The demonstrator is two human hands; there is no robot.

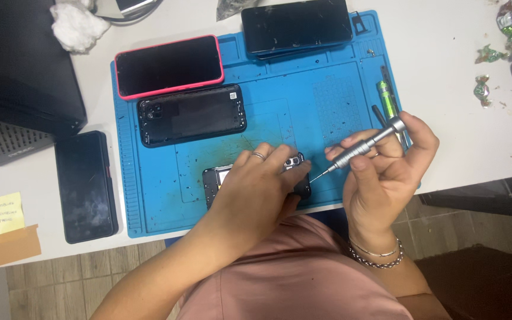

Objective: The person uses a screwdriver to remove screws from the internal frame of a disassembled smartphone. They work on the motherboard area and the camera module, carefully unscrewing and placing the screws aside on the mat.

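My left hand lies over an opened black phone at the front of the blue work mat and holds it down; a ring shows on one finger. My right hand grips a small silver screwdriver. Its tip touches the phone's right end beside the camera block. Most of the phone is hidden under my left hand.
On the mat lie a red-cased phone, a black phone back shell, a dark phone at the top and a green tool. Off the mat: a black phone, a yellow note, a dark box, wrappers.
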